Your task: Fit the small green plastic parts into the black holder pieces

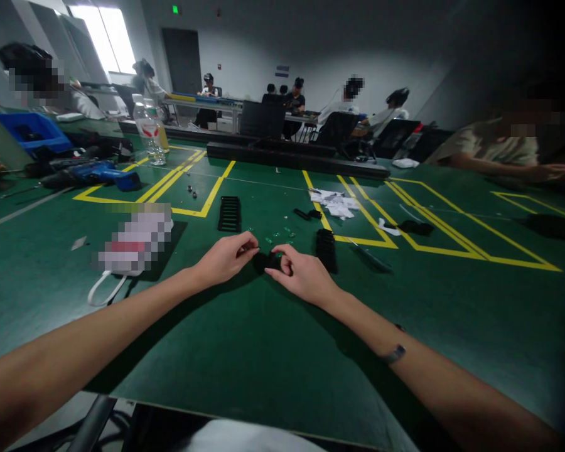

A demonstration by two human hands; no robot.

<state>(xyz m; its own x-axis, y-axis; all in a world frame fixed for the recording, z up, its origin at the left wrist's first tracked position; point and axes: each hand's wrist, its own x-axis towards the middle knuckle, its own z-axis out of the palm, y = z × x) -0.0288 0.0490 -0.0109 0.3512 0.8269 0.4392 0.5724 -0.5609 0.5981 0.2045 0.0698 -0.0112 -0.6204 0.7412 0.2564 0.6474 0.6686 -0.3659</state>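
Observation:
My left hand (226, 257) hovers over the green table with thumb and fingertips pinched together; what they hold, if anything, is too small to make out. Facing it, my right hand (306, 275) has its thumb and index finger curled around a small black part (274, 257). Just beyond the fingertips lie several small shiny green pieces (270, 239). A black slotted rack (230, 214) rests beyond my left hand, and a similar black ribbed piece (326, 250) is right of my right hand. Farther back is a small black bracket-like part (306, 215).
A white power strip (139, 242) with a cord lies left. Behind it are a blue power drill (98, 174), a blue bin (32, 130) and plastic bottles (149, 133). Crumpled white paper (336, 202) and a screwdriver (371, 257) lie right. Other people sit around.

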